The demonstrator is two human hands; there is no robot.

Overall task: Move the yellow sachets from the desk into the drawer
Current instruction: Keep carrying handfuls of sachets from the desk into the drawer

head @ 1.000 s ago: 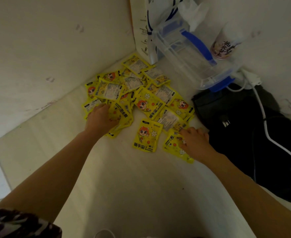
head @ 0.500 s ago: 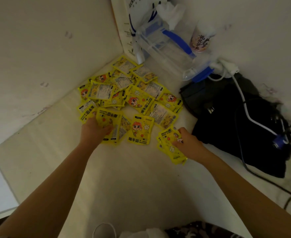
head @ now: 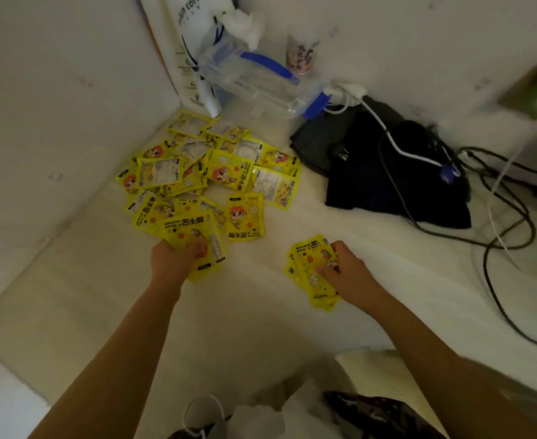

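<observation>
A heap of several yellow sachets (head: 216, 166) with a cartoon face lies in the far left corner of the white desk (head: 245, 312). My left hand (head: 173, 261) grips a bunch of yellow sachets (head: 194, 232) at the near edge of the heap. My right hand (head: 344, 274) holds a second small stack of sachets (head: 309, 264), pulled clear of the heap toward me. One single sachet (head: 245, 215) lies face up between the two hands. No drawer can be made out in the head view.
A clear plastic box with blue handle and clips (head: 260, 80) and a white paper bag (head: 191, 49) stand against the back wall. A printed cup (head: 302, 55) is beside them. A black bag (head: 393, 172) with a white cable (head: 387, 134) and black cords (head: 507, 242) lies at right.
Both hands have closed on sachets and drawn back toward me, away from the heap. The right hand's stack is now well apart from the pile. The camera view has tilted down.
</observation>
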